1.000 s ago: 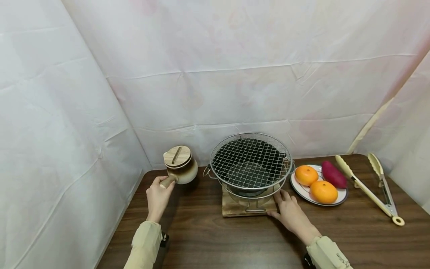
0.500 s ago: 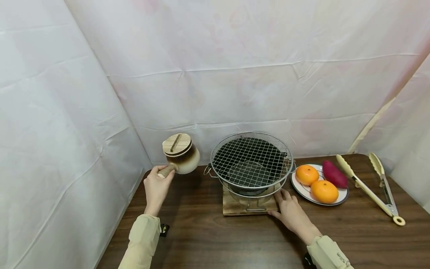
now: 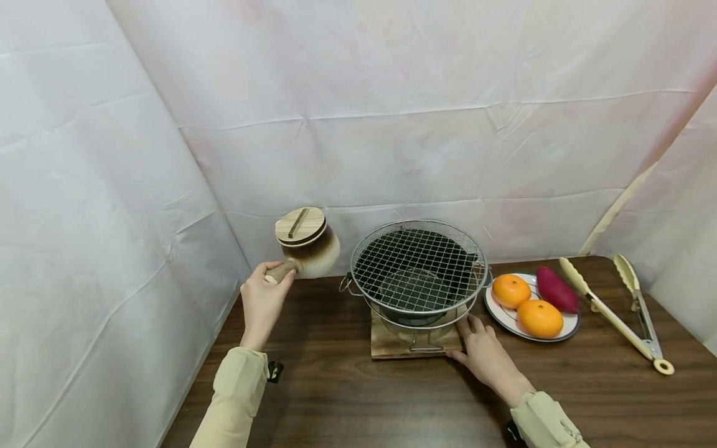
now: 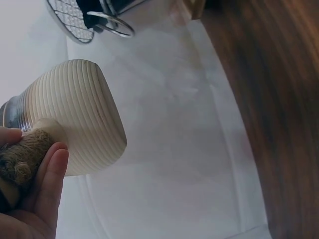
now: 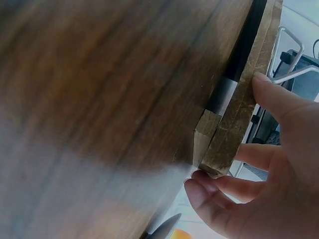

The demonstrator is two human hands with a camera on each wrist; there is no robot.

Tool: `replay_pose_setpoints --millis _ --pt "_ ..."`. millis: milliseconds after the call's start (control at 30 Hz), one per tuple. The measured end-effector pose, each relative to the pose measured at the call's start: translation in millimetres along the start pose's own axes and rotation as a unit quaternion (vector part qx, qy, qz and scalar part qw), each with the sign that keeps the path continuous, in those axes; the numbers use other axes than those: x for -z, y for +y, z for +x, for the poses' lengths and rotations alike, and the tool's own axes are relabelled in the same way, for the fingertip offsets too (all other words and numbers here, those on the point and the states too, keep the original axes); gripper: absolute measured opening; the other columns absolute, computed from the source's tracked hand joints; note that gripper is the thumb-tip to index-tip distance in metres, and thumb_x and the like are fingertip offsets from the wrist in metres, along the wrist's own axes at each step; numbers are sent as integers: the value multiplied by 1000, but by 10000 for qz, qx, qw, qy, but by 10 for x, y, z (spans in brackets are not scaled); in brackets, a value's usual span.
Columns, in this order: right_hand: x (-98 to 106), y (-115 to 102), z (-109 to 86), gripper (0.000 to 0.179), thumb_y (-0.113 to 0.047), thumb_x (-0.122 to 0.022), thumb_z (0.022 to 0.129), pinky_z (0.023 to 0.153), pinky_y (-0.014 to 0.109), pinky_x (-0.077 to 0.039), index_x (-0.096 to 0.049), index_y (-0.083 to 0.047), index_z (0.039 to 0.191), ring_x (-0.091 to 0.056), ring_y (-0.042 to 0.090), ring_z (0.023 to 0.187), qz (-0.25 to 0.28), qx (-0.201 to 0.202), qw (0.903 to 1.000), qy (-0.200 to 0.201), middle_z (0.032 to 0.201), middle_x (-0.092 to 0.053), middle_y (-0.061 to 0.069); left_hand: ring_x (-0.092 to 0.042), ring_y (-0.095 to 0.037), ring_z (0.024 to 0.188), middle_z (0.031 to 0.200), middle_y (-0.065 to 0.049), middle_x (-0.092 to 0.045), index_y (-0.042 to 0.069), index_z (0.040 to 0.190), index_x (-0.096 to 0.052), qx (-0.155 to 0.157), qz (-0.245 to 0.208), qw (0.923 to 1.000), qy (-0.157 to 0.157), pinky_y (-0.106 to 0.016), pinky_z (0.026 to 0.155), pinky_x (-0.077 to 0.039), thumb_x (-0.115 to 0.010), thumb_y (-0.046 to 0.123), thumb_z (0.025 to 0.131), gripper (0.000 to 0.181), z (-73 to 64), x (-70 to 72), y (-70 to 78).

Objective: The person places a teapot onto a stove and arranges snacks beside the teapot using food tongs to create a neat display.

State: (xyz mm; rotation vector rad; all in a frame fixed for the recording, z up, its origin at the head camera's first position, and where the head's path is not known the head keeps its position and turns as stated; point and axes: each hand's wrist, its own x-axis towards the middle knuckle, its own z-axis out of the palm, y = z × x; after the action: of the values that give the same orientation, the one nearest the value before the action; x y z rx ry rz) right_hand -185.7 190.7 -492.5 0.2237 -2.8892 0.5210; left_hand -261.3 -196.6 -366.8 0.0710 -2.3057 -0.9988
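A side-handled teapot [image 3: 313, 252], brown above and ribbed cream below, carries a flat wooden lid [image 3: 300, 225]. My left hand [image 3: 266, 303] grips its handle, which looks cord-wrapped in the left wrist view [image 4: 22, 157]. The teapot is raised above the table, left of the round grill. That grill [image 3: 417, 280] has a wire mesh top over a dark bowl and stands on a wooden board [image 3: 386, 353]. At the board's right front corner, my right hand [image 3: 488, 358] holds its edge, thumb [image 5: 276, 94] on one side and fingers on another.
Right of the grill, a white plate [image 3: 506, 320] bears two oranges [image 3: 539, 319] and a purple sweet potato [image 3: 556, 290]. Spread tongs [image 3: 622, 323] lie at the far right of the brown table [image 3: 336, 398]. A pale cloth [image 3: 392, 155] hangs behind and at both sides.
My left hand has lifted the teapot off the table, up and slightly to the right. The right hand and the grill stay where they were.
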Motion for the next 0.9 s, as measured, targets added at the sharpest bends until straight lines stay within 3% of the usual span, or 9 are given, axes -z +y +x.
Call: replay_pose_setpoints --millis 400,633,767,900 --pt "-26 6 -6 76 -39 -76 79 82 56 -51 -46 -1 138 -54 45 97 -6 36 9999 147 129 -50 31 -57 -15 56 80 -14 -73 11 105 -71 -167 -205 9996 -57 -28 51 -44 -76 32 81 32 111 -5 254" --pt "-20 3 3 76 -40 -76 80 80 57 -51 -45 -2 138 -54 47 97 -35 42 9999 143 129 -49 33 -40 -6 41 56 -8 -60 13 104 -71 -269 -302 9991 -120 -27 43 -36 -76 31 81 30 149 -101 359" --pt "-16 3 -4 75 -40 -76 79 80 57 -51 -46 -2 137 -54 46 97 -52 -6 9999 127 129 -50 33 -39 -6 40 52 -1 -55 13 104 -71 -311 -397 9986 -164 -28 42 -36 -76 31 80 30 151 -166 423" --pt "-18 8 -8 75 -40 -76 80 81 57 -51 -46 -3 137 -54 46 98 -34 -26 9999 102 130 -50 33 -40 -8 41 52 -4 -56 14 104 -71 -333 -467 9982 -193 -28 43 -37 -77 33 79 31 151 -220 494"
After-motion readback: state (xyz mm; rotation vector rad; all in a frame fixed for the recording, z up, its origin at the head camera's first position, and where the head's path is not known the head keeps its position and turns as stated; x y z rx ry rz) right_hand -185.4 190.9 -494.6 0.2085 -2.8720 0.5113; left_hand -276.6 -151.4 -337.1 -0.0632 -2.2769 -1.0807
